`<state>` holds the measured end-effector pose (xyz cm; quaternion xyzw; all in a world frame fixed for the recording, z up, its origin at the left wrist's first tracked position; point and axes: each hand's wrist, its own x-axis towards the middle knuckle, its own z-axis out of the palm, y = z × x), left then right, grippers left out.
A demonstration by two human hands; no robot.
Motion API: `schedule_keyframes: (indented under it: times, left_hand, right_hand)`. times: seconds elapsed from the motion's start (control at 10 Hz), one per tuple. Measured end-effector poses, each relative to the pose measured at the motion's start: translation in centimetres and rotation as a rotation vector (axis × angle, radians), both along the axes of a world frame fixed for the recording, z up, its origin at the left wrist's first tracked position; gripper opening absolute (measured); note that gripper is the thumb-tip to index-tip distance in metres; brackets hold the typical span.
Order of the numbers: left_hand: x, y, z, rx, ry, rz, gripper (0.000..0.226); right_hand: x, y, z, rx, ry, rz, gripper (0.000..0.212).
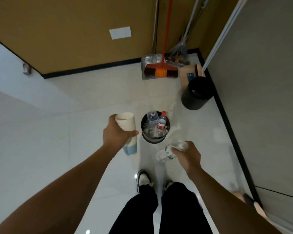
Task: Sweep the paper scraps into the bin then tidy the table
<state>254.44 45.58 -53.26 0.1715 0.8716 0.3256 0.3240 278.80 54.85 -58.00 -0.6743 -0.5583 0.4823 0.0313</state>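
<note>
A small round bin (155, 128) is seen on the pale tiled floor (85, 102) at the centre of the view, just ahead of the person's shoes (143, 179). Clear plastic bottles are packed upright inside it, one with a red cap and label (161, 121) at its 1 o'clock rim and another clear bottle (152, 116) at 11 o'clock.

At 9 o'clock of the bin, held just beside it and above floor level, a stack of paper cups (128, 132) is gripped by the left hand (116, 132); the fingers are curled round the stack's middle, with the thumb across its near side, and the blue-banded bases point down. At 5 o'clock of the bin, a crumpled clear bottle (170, 152) is clasped by the right hand (187, 156), fingers closed over its body; the bottle is blurred.

Open floor is seen from 7 to 11 o'clock of the bin, bounded by a brown wall with a black skirting (91, 67). At 2 o'clock a larger dark bin (197, 93) stands against the black edge of the grey wall (260, 98) on the right, which runs down toward 5 o'clock and narrows the room there. At 12 o'clock, in the corner, a red broom (161, 71) and a metal dustpan (150, 62) are leant, with mop handles beside them.
</note>
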Motion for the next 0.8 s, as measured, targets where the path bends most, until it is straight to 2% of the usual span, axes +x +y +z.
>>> schedule_keyframes:
  times: [0.1, 0.3, 0.5, 0.6, 0.7, 0.8]
  left_hand:
    - [-1.5, 3.3, -3.3, -0.043, -0.009, -0.008, 0.096]
    - [-3.0, 9.6, -13.1, -0.022, -0.022, 0.031, 0.086]
    - [-2.7, 14.8, -24.0, -0.045, 0.041, -0.023, 0.092]
    - [-2.6, 15.9, -28.2, -0.146, 0.038, -0.074, 0.093]
    - [-2.9, 16.0, -29.8, -0.329, -0.025, -0.151, 0.105]
    - [-3.9, 16.6, -28.8, -0.433, -0.089, -0.223, 0.109]
  right_hand:
    - [-2.3, 3.0, -3.1, 0.017, -0.026, 0.015, 0.049]
    - [-7.9, 10.0, -14.0, 0.016, -0.059, 0.055, 0.059]
    - [-10.6, 14.5, -25.7, -0.028, -0.117, 0.130, 0.049]
    - [-10.5, 15.4, -29.1, -0.132, -0.129, 0.176, 0.065]
    - [-9.9, 15.8, -29.9, -0.185, -0.140, 0.186, 0.081]
    - [-9.7, 16.6, -28.6, -0.224, -0.179, 0.167, 0.084]
